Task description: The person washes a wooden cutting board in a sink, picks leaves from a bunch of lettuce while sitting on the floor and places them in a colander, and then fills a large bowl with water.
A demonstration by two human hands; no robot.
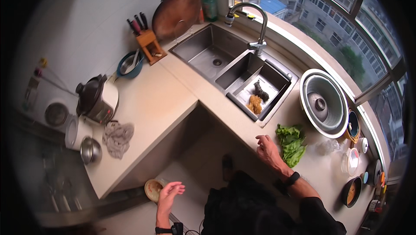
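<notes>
My right hand (268,151) is over the front edge of the counter at the right, fingers apart and slightly bent, with nothing in it. Just right of it lies a bunch of green lettuce leaves (293,146). My left hand (170,193) hangs in the air over the floor, its fingers stretched out and holding nothing. Beyond and beside it, lower down, is a round pale container (153,189) with scraps in it. In the sink's right basin (277,91), a tray or rack holds a dark clump of food (261,90) and a yellow-brown clump (254,104).
A steel sink (190,48) with a faucet (263,22) stands by the window. Left are a knife block (149,46), a rice cooker (100,98), a grey cloth (118,138) and steel bowls (90,150). Right are a large basin (307,79) and a dark pan (351,191).
</notes>
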